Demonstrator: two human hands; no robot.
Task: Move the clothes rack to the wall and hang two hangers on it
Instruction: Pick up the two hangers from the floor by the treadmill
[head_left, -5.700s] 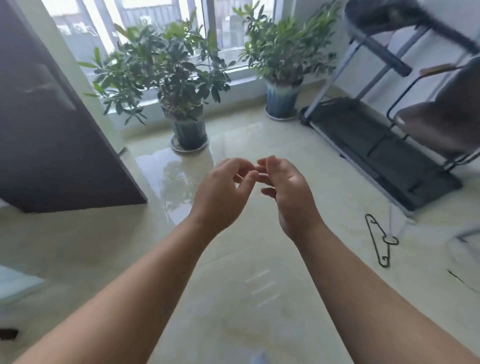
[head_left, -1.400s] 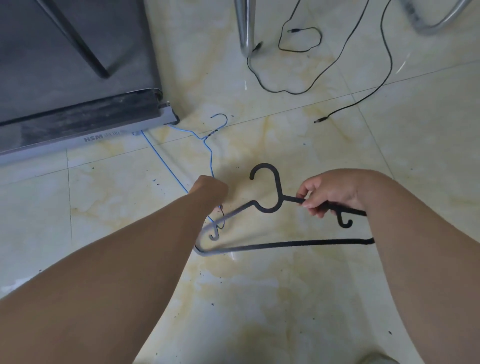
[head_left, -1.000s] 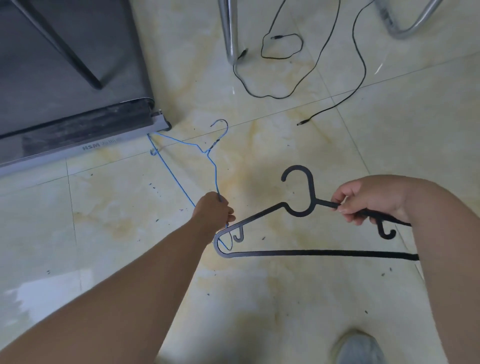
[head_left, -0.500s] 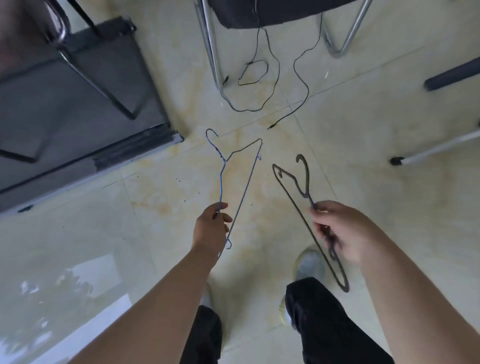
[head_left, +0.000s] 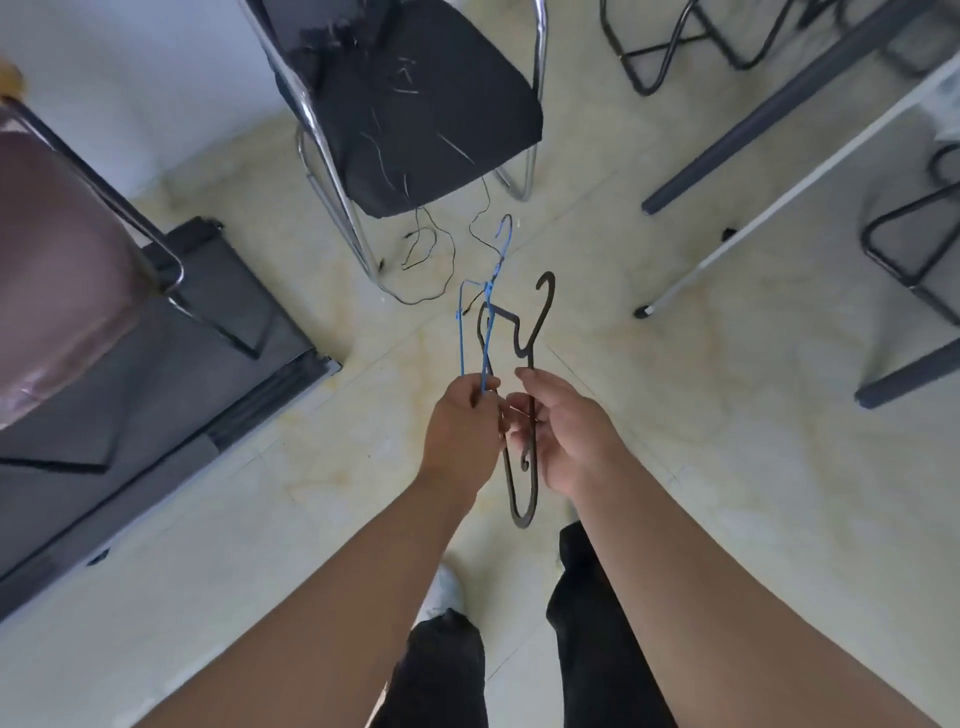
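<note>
My left hand (head_left: 460, 434) grips a thin blue wire hanger (head_left: 485, 312) by its lower part, its hook pointing away from me. My right hand (head_left: 569, 434) holds a black plastic hanger (head_left: 530, 332) by one arm, hook up and away. Both hangers are lifted off the floor and nearly overlap between my hands, which are close together at the centre of the view. A white bar with a dark foot (head_left: 753, 218) runs along the right; I cannot tell whether it belongs to the clothes rack.
A black chair on chrome legs (head_left: 415, 104) stands straight ahead, with loose black cables (head_left: 431, 260) on the tiles beneath it. A treadmill base (head_left: 156, 374) lies left. Dark chair frames (head_left: 904, 254) and a dark bar (head_left: 779, 109) stand at right.
Both hangers came up off the floor into my hands. In the last half second my hands drew together, and the view rose from the floor toward the chair.
</note>
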